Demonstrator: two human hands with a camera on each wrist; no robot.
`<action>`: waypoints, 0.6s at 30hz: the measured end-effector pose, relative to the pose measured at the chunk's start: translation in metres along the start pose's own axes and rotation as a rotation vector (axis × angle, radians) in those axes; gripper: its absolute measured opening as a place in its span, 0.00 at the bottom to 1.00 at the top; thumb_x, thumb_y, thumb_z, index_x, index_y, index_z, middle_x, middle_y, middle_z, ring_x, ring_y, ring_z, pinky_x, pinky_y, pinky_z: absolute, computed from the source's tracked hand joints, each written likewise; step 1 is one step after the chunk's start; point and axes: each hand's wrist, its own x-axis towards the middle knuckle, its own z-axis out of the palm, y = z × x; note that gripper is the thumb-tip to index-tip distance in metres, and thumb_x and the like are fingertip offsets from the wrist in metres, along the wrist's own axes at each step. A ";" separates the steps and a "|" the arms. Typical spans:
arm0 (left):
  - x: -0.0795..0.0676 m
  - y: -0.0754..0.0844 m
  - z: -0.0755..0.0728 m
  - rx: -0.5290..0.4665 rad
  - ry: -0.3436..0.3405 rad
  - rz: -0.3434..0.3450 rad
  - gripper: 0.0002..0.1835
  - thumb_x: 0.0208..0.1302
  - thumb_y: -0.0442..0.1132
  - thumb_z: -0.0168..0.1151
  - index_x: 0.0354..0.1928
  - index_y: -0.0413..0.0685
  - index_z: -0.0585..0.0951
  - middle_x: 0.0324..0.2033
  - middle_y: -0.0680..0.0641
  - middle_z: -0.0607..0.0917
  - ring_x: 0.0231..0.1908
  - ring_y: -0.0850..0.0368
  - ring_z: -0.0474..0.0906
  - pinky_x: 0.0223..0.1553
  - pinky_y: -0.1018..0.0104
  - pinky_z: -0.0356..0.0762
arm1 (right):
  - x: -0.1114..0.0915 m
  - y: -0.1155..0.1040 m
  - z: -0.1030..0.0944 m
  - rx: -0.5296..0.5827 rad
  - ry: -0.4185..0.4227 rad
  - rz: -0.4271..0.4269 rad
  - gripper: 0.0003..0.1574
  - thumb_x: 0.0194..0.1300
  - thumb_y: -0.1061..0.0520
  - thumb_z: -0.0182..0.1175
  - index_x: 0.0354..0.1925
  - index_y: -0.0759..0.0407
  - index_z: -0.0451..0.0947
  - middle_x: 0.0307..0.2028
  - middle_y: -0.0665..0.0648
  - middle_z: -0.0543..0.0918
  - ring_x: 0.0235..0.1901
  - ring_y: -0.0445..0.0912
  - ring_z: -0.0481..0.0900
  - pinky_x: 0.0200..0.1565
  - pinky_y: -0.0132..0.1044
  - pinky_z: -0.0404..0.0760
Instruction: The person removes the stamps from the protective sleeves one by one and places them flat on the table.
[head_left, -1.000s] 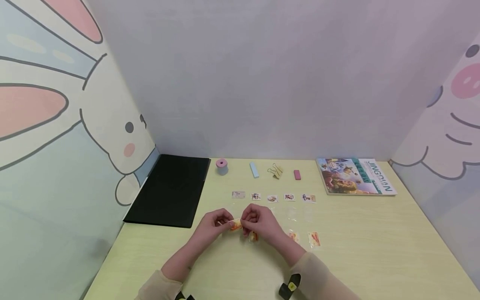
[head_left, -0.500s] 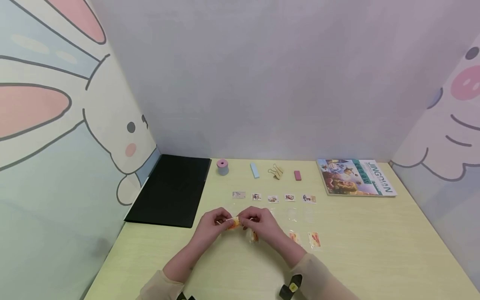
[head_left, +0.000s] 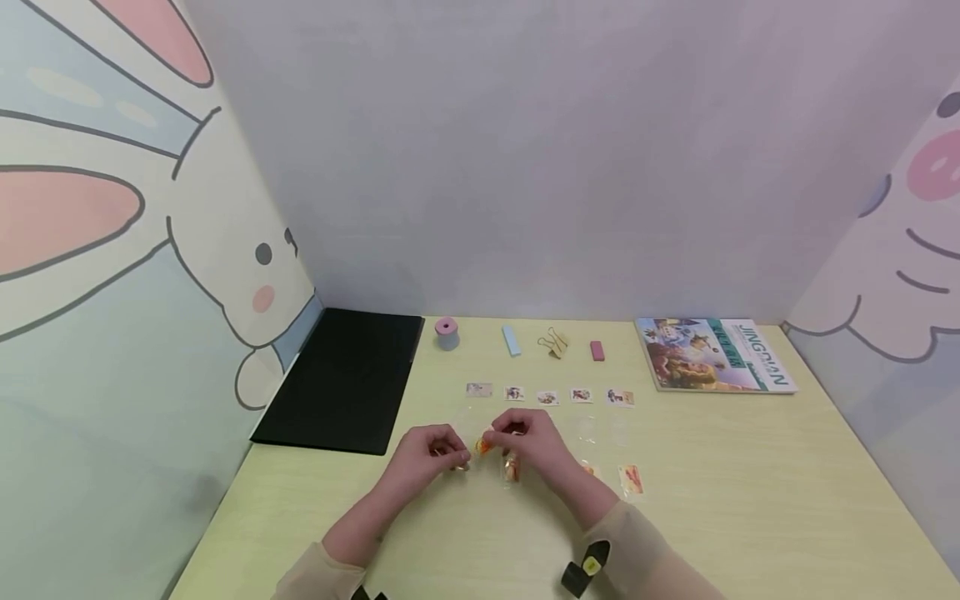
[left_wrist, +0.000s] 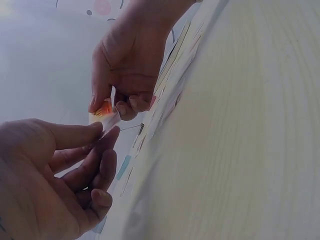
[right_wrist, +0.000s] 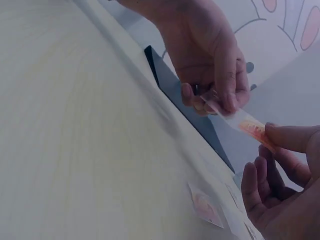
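Note:
Between the thumb and fingers of my right hand (head_left: 532, 437) is a small orange-printed card (right_wrist: 255, 131). My left hand (head_left: 429, 454) pinches a small clear plastic sleeve (right_wrist: 216, 106), just left of the card. In the right wrist view the sleeve and card overlap end to end. Below the right hand, on the table, lies an orange card in clear film (head_left: 512, 469). Two more orange cards lie to the right, one partly behind the right forearm and one fully visible (head_left: 632, 479).
Beyond the hands runs a row of several small picture cards (head_left: 547, 398), with clear sleeves (head_left: 587, 429) nearer. Further back are a thread spool (head_left: 447, 335), a blue strip (head_left: 512, 340), a binder clip (head_left: 553, 342) and a pink block (head_left: 597, 350). A black folder (head_left: 337, 379) and a book (head_left: 712, 354) flank them.
The hands have drawn slightly apart. The orange card, earlier under the left thumb, is now at the right fingertips, while the left hand has shifted slightly down with the clear sleeve.

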 end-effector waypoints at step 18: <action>-0.016 0.004 0.009 0.451 0.171 -0.133 0.09 0.46 0.43 0.73 0.17 0.58 0.80 0.14 0.60 0.76 0.19 0.64 0.70 0.24 0.67 0.66 | 0.024 0.014 0.013 -0.309 0.031 0.164 0.08 0.53 0.52 0.68 0.23 0.54 0.83 0.19 0.53 0.83 0.16 0.43 0.76 0.20 0.35 0.74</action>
